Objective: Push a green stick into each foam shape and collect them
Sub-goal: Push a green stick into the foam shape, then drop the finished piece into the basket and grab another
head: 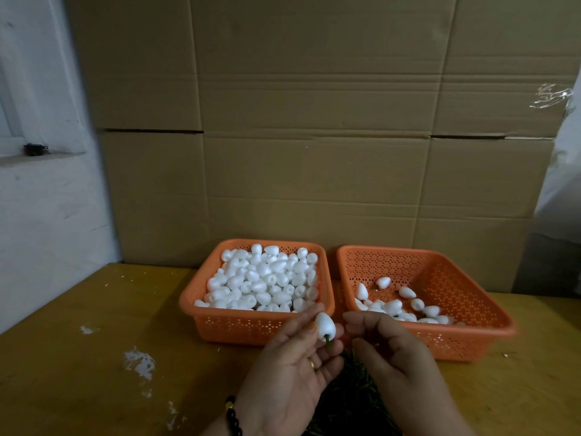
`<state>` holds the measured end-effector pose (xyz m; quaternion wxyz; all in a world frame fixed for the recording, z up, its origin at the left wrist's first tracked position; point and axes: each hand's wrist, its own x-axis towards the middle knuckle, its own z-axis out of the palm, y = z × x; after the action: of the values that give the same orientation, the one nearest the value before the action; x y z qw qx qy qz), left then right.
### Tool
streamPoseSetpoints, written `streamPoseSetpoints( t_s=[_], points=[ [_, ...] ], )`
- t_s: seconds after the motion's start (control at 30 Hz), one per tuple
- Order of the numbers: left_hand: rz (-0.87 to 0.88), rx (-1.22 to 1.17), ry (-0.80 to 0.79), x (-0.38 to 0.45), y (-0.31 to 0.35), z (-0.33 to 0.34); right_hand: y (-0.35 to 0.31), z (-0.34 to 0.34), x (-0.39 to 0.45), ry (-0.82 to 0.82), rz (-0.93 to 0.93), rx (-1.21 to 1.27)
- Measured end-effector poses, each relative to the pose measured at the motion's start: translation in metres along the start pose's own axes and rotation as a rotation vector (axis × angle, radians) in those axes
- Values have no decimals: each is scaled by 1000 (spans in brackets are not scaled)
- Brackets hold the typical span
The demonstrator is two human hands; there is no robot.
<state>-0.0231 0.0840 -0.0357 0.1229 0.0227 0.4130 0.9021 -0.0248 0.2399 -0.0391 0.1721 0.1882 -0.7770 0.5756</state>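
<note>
Two baskets [314,322] behind | left grip [292,369] pinches foam shape [325,327] | right grip [390,357] seemingly loose, empty

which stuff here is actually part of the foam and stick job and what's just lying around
Part of the job: foam shape with green stick held in left hand; right hand; full basket; collecting basket; stick pile.

Just lying about: cardboard sheets; small dark thing on the ledge.
</note>
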Motion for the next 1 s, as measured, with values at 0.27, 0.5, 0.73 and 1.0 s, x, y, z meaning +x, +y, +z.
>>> streamPoseSetpoints(
  t_s=[0.27, 0.5, 0.73, 1.0],
  points=[
    [-81, -26, 6, -7, -5, 9, 0, 0, 0, 26, -74, -102],
    [-160, -70, -108, -11, -9, 13, -1, 5, -3, -24, 26, 131],
    [-64, 349, 49, -1, -15, 7, 3, -9, 9, 126, -101, -230],
    [134, 856, -29, -6, 4, 3, 28, -58, 57, 213, 73, -629]
  ],
)
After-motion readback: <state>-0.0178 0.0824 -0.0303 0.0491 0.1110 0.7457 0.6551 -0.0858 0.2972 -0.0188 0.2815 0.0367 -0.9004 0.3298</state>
